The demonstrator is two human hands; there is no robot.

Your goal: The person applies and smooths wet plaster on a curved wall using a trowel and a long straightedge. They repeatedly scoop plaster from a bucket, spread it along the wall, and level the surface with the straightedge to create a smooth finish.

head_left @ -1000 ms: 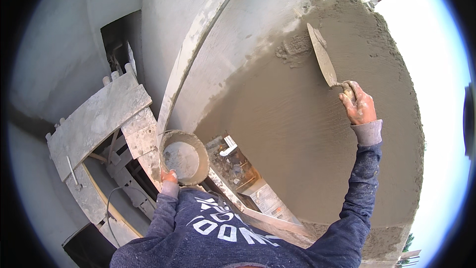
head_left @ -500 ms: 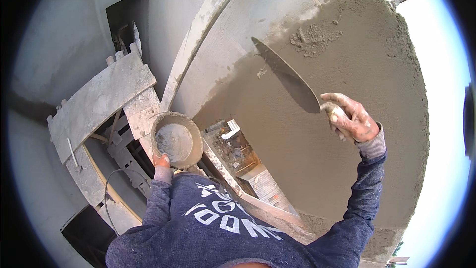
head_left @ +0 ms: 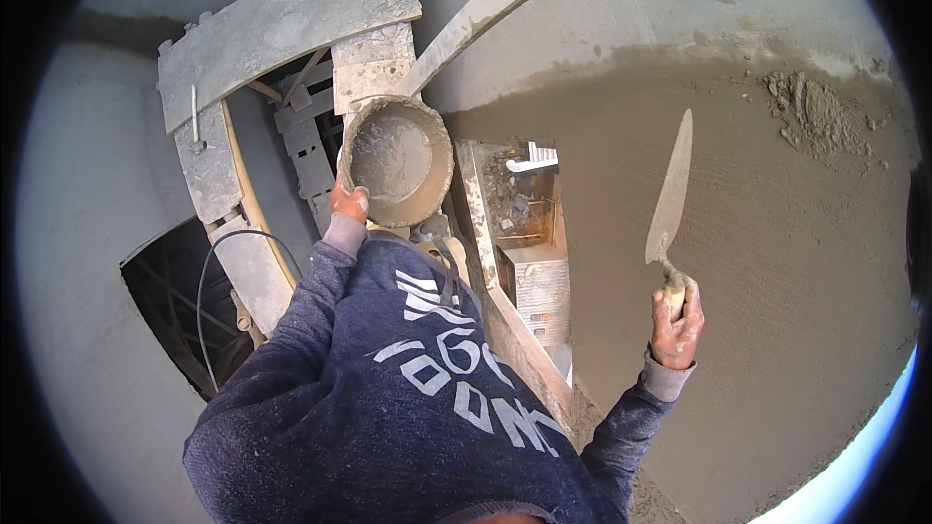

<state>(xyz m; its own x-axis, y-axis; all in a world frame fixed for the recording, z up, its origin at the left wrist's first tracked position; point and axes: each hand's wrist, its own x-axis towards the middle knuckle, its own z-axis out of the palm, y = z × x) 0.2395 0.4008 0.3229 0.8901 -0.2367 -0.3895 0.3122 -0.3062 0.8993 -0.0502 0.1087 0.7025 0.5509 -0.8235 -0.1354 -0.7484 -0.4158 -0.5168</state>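
Observation:
My right hand (head_left: 677, 322) is closed round the handle of a pointing trowel (head_left: 672, 199), its grey blade pointing away from me in front of the wall. Wet mortar (head_left: 621, 160) covers much of that wall on the right, with a rough raised lump (head_left: 818, 116) at the upper right. At my left, a round mortar-crusted bucket (head_left: 439, 160) is gripped at its near rim by my left hand (head_left: 349, 202). Pale, wet-looking mix (head_left: 390, 157) lies in the bottom of the bucket.
Scaffold planks (head_left: 282, 24) run along the upper left, a hammer-like tool (head_left: 196, 121) lying on them. A thin cable (head_left: 201, 301) loops beside a dark opening (head_left: 180, 301). A long straight board (head_left: 505, 5) leans at the wall. Far below, rubble (head_left: 519, 199) shows through a gap.
The view has swung round to the right. My right hand has turned the trowel from pointing up-left to nearly straight ahead, blade face now visible. My left hand still holds the bucket.

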